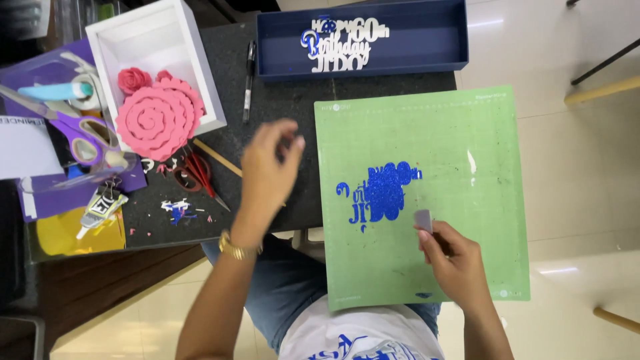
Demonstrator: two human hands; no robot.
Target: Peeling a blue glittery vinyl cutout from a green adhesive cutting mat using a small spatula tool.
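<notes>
Glittery blue cutout (pixel 380 193) on matt green plastic mat (pixel 467 133); speckled dark tabletop (pixel 280 107).

The green cutting mat (pixel 440 153) lay flat, half on the dark table and half overhanging the person's lap, its near edge toward six o'clock. Blue glitter lettering (pixel 379 193) clung to the mat left of its middle, a dense clump with loose curls trailing off toward nine o'clock. At about four o'clock from that lettering sat a small grey scraper (pixel 424 221), pinched upright, its flat edge touching the mat. A tiny blue scrap (pixel 423 295) lay near the mat's six o'clock edge, well apart from the lettering.
</notes>
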